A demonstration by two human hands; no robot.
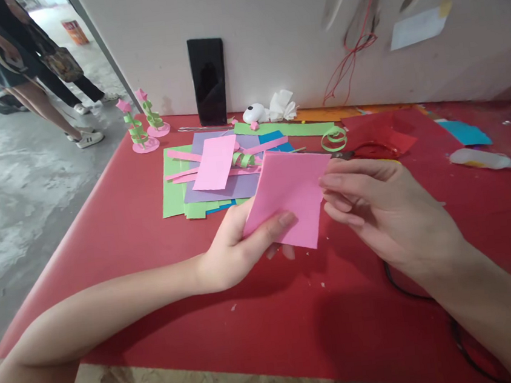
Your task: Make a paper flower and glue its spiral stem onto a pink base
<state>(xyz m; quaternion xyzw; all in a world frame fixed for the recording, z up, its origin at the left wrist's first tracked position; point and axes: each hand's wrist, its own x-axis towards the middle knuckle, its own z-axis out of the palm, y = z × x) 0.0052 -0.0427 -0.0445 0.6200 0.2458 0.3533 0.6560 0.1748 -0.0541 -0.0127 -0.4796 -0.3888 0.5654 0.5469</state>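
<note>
Left hand [231, 246], right hand [376, 209] pinch pink paper [289, 191]; red table [153, 257] beneath.

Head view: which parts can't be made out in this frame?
- Left hand fingers: mostly behind the pink sheet.
- Right hand: grip on sheet edge unclear.
- Wall hangings: motion-blurred.
- Black cable: passes under the right forearm, cut by the bottom edge.
- Bystanders: cropped by top edge.

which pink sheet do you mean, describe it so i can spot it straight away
On the red table, look just in front of the pile of coloured paper. There the left hand holds the pink sheet up, the right hand at its right edge. The other pink sheet lies flat on the pile; this one is lifted and tilted.
</note>
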